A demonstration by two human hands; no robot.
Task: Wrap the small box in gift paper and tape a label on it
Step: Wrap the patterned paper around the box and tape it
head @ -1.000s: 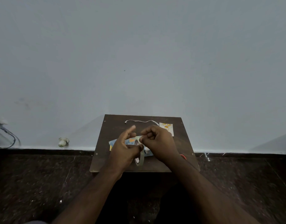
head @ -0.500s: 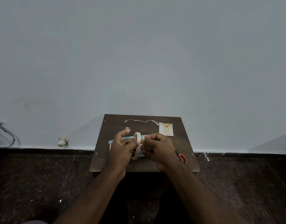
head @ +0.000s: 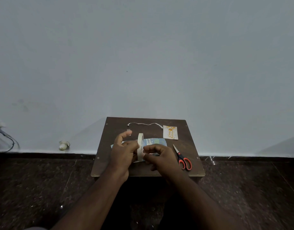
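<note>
Beside right hand (head: 163,156), scissors (head: 184,161) now fully exposed; tape roll (head: 140,146) unchanged.

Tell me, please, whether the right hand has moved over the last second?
Yes. The right hand has drawn back toward the table's near edge, uncovering the scissors, while its fingertips keep pinching at the tape roll.

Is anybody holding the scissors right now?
No, the scissors lie on the small table beside the right hand, and both hands are busy with the tape roll.
</note>
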